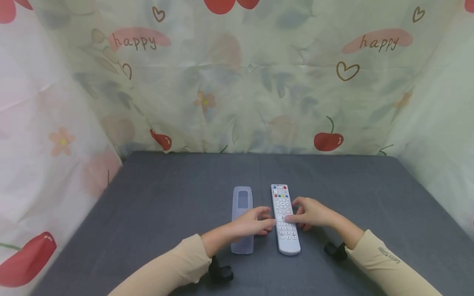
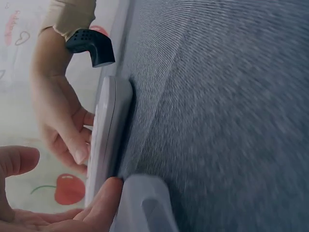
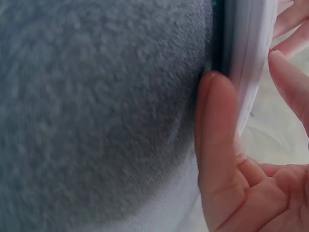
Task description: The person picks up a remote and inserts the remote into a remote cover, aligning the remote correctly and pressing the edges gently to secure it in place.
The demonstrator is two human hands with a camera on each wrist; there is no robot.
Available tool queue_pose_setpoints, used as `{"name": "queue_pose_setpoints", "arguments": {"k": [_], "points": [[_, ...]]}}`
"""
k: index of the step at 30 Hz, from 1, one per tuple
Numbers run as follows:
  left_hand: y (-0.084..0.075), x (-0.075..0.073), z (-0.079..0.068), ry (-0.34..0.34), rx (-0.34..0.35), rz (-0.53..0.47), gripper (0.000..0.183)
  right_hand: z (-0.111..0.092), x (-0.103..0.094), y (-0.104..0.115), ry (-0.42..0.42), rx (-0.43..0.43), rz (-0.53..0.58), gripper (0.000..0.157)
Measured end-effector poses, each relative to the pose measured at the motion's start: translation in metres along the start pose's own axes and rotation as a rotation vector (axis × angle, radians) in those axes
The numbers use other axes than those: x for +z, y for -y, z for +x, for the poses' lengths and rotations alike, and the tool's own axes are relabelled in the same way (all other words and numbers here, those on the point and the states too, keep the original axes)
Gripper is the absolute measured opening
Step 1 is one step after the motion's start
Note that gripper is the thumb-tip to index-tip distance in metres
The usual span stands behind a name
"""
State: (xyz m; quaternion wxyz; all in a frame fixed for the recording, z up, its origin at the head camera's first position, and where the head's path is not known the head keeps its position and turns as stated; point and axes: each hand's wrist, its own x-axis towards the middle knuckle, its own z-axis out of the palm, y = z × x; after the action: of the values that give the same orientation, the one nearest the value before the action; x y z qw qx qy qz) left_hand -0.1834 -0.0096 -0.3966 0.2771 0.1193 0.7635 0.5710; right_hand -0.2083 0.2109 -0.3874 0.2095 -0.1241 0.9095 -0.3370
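A white remote control [image 1: 283, 222] with many buttons lies face up on the dark grey cloth. At its right edge, my right hand [image 1: 311, 211] pinches it, thumb over the buttons and fingers bent against the side. The thick white edge of the remote control [image 3: 248, 58] shows between thumb and finger in the right wrist view. My left hand [image 1: 252, 224] hovers over a translucent silicone remote cover [image 1: 242, 245], partly hiding it. Its loosely bent fingers reach to the remote's left edge, with the thumb apart from them in the left wrist view.
The dark grey cloth [image 1: 185, 197] covers the tabletop. Behind it and at both sides hangs a printed curtain [image 1: 244, 102] with cherries, flowers and hearts. Black wrist-worn cameras [image 1: 221, 272] sit below both sleeves, close to the cloth.
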Motion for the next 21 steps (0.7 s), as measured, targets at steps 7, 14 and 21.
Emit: {"name": "queue_pose_setpoints", "arguments": {"k": [7,14,21], "points": [[-0.0004,0.0090,0.0084,-0.005,-0.027,-0.085,0.060,0.0040,0.0053,-0.0021,-0.002,0.009,0.069,0.064],[-0.0060,0.0117,0.0057,-0.029,-0.044,-0.087,0.061,0.0053,0.0081,-0.0016,0.003,0.016,0.114,0.063],[-0.0082,0.0060,0.0060,-0.063,-0.040,-0.100,0.060,0.0075,0.0086,0.0044,-0.013,0.012,0.118,0.067]]}}
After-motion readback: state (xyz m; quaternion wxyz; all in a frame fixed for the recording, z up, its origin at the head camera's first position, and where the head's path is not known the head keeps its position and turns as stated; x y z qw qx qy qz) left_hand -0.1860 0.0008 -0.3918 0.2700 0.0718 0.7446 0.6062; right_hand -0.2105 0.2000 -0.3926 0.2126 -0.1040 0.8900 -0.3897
